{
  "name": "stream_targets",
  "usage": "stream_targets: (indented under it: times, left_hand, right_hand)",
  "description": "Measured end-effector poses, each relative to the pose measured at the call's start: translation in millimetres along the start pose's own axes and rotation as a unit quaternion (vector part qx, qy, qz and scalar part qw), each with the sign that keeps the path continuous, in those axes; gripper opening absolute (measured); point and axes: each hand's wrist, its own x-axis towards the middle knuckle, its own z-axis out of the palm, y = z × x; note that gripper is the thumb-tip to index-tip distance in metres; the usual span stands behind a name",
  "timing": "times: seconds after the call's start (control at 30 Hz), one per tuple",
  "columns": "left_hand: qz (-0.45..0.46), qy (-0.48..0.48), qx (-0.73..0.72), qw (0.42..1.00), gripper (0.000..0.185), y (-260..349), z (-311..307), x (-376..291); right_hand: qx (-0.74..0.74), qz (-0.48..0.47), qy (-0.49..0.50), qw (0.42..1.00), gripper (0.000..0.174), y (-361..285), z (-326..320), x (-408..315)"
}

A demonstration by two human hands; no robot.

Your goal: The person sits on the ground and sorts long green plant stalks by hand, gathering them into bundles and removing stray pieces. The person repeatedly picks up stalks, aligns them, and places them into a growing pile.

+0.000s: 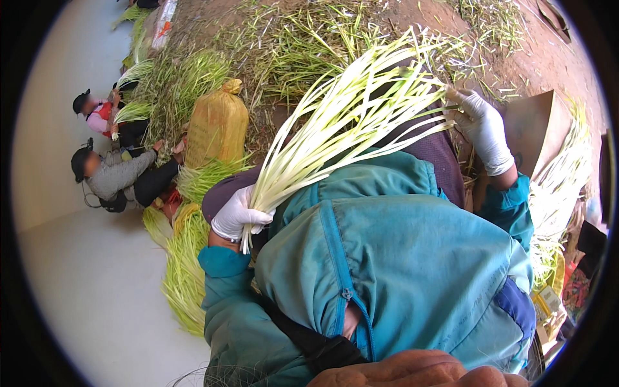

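My left hand (243, 213), in a white glove, is closed around the pale lower ends of a bunch of long yellow-green leafy stalks (338, 126), likely garlic chives. The bunch fans out above my lap towards the upper right. At its far side my right hand (471, 116), also gloved in white, has curled fingers pinching a few leaf tips. The fingertips are partly hidden among the leaves. Below the bunch are my teal jacket (387, 251) and my dark purple trousers (430, 140).
Loose leaves and trimmings (304, 58) cover the earth floor ahead. A tied yellow sack (217, 128) stands at the left, beside piled leaves (186, 271). On the right are a cardboard box (532, 130) and more stalks (561, 184). Two people (121, 174) sit farther left near a pale wall.
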Motion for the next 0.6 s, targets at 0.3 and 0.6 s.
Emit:
stream_targets:
  times: [0.3, 0.6]
  left_hand:
    - [0.018, 0.017, 0.013, 1.000, 0.060, 9, 15, -15]
    - [0.055, 0.015, -0.036, 0.998, 0.062, 13, 36, -15]
  right_hand:
    - [-0.034, -0.051, -0.006, 0.998, 0.019, -10, 1, 0]
    - [0.295, 0.207, -0.050, 0.931, 0.015, 8, -44, -17]
